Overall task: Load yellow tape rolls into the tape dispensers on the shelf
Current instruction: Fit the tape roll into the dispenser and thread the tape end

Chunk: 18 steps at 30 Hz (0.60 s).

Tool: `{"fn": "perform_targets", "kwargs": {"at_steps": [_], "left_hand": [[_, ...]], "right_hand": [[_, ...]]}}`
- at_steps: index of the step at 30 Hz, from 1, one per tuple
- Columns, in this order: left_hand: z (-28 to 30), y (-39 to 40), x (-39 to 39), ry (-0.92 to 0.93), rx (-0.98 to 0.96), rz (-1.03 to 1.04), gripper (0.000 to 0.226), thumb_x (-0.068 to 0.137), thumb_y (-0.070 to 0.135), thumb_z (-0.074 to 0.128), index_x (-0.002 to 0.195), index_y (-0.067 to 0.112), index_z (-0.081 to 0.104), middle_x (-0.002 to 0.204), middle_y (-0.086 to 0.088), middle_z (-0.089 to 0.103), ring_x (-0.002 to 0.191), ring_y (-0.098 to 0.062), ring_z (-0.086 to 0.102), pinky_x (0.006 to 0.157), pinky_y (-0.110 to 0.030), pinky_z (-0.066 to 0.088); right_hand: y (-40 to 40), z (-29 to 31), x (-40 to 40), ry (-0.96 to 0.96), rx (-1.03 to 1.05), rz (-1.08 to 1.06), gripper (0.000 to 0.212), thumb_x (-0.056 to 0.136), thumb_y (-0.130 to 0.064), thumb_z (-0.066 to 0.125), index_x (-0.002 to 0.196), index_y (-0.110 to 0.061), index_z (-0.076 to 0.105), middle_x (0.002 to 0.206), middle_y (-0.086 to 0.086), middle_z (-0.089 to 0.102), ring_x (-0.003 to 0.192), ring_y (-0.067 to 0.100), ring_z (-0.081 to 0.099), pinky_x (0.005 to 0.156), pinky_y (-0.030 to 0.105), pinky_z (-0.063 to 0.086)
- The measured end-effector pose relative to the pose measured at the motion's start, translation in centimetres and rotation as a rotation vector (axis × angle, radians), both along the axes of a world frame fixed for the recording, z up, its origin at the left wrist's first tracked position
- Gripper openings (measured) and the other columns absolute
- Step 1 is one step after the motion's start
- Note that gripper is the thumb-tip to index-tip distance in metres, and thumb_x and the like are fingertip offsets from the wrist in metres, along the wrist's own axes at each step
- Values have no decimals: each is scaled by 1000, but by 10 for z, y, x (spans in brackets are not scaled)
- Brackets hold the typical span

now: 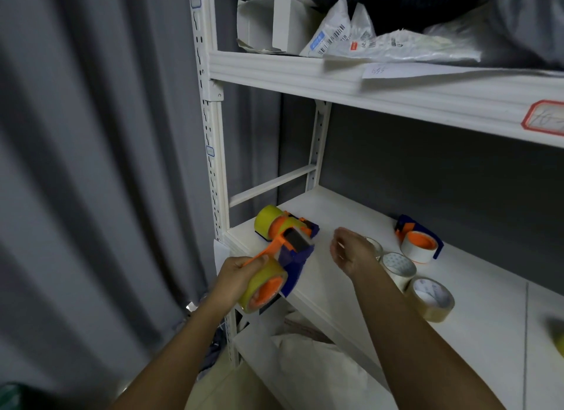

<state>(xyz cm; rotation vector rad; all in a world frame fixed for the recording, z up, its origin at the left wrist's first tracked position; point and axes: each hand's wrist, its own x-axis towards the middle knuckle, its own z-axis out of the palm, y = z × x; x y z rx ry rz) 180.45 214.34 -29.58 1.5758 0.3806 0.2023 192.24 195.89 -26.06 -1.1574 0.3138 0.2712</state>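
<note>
My left hand grips an orange and blue tape dispenser that carries a yellow tape roll, held at the front left edge of the white shelf. A second dispenser with a yellow roll lies on the shelf just behind it. My right hand hovers above the shelf with fingers apart and nothing in it. Farther right, a third dispenser holds a white roll. A blurred yellow roll shows at the right edge.
Three pale tape rolls lie in a row under and beside my right forearm. The upper shelf holds white parcels and boxes. A white bag fills the level below. Grey curtain hangs at left.
</note>
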Motion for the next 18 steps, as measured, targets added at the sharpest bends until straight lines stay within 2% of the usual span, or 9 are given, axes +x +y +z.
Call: {"fn": "perform_targets", "kwargs": {"at_steps": [3, 6, 8, 10, 12, 14, 16, 18], "left_hand": [[3, 5, -3, -12, 47, 10, 28, 89, 27, 60, 66, 13, 67, 53, 0, 68, 46, -9, 63, 44, -17, 49], [4, 8, -1, -28, 52, 3, 26, 89, 29, 61, 69, 14, 68, 60, 0, 71, 50, -10, 66, 46, -17, 51], [3, 7, 3, -34, 51, 13, 25, 88, 30, 62, 69, 15, 68, 61, 1, 71, 53, -10, 66, 47, -18, 51], [0, 5, 7, -42, 52, 23, 24, 88, 32, 62, 70, 17, 68, 64, 3, 72, 58, -11, 68, 51, -19, 51], [-1, 4, 10, -63, 41, 18, 23, 87, 33, 61, 74, 17, 70, 68, 2, 73, 63, -13, 69, 54, -21, 52], [-1, 2, 11, -90, 35, 7, 24, 88, 32, 60, 74, 15, 70, 68, 1, 72, 62, -13, 69, 54, -20, 52], [-1, 1, 13, -109, 39, 6, 26, 89, 30, 60, 70, 15, 69, 65, 0, 71, 59, -11, 68, 52, -17, 51], [-1, -1, 15, -117, 31, 9, 27, 90, 28, 60, 69, 13, 68, 63, -1, 71, 57, -12, 67, 52, -19, 52]], "right_hand": [[-14, -9, 1, -165, -374, 3, 11, 84, -7, 66, 93, -12, 66, 81, 2, 60, 69, 11, 55, 61, 20, 49], [-13, -5, -6, -399, -527, 49, 11, 89, -13, 59, 87, -20, 67, 84, -3, 64, 70, 8, 57, 56, 11, 47], [-7, 3, -10, -512, -531, 66, 17, 92, -15, 55, 86, -22, 69, 79, -10, 65, 68, 5, 58, 53, 5, 45], [0, 13, -14, -555, -455, 100, 20, 93, -18, 55, 81, -26, 70, 72, -15, 66, 64, 0, 61, 53, 6, 46], [5, 22, -17, -560, -415, 179, 21, 93, -25, 56, 78, -28, 70, 68, -14, 67, 63, -4, 61, 55, 9, 48], [8, 26, -19, -544, -432, 250, 22, 92, -30, 57, 75, -26, 70, 69, -11, 68, 66, 3, 61, 62, 15, 50], [10, 27, -18, -533, -475, 245, 25, 90, -35, 58, 70, -25, 70, 68, -8, 67, 67, 6, 59, 68, 23, 49], [12, 26, -17, -529, -505, 213, 29, 88, -38, 60, 64, -25, 69, 62, -10, 66, 63, 5, 59, 68, 24, 49]]}}
